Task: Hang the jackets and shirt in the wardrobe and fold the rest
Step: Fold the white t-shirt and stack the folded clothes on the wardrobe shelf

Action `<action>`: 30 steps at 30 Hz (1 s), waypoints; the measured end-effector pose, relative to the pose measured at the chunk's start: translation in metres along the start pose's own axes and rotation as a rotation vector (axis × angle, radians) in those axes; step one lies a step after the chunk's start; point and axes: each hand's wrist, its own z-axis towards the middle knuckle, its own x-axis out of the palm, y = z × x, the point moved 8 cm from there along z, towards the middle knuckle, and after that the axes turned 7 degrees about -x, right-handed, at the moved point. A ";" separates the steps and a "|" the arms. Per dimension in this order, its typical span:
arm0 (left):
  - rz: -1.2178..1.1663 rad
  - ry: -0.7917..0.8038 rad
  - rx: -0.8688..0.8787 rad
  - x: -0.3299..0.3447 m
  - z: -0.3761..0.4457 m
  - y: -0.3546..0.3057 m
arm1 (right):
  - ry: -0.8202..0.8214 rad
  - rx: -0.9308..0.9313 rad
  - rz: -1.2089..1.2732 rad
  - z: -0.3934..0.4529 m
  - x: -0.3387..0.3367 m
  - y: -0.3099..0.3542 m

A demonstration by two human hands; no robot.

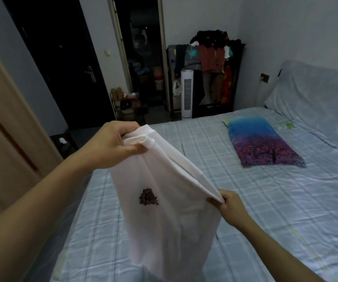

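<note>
now | left hand (111,145) pinches white t-shirt (164,200) | right hand (230,206) pinches it | no readable writing

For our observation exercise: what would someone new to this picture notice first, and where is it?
A white T-shirt with a small dark print hangs mid-frame over the bed, held up by the left hand and right hand. Behind it, a vivid blue and purple pillow lies on the bed.

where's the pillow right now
In the head view the pillow lies flat on the bed, right of centre, beyond the white tee and near the headboard end.
</note>
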 end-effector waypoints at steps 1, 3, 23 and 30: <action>0.015 -0.013 -0.015 -0.001 -0.001 0.010 | -0.018 -0.006 -0.006 0.006 0.001 -0.001; 0.019 -0.027 -0.055 -0.003 -0.002 0.031 | -0.039 -0.011 -0.022 0.017 0.004 -0.005; 0.097 -0.261 -0.089 -0.021 0.124 0.216 | -0.244 -0.152 -0.305 0.253 -0.006 -0.022; 0.149 -0.262 0.025 -0.001 0.085 0.186 | -0.152 -0.225 -0.226 0.253 -0.027 -0.017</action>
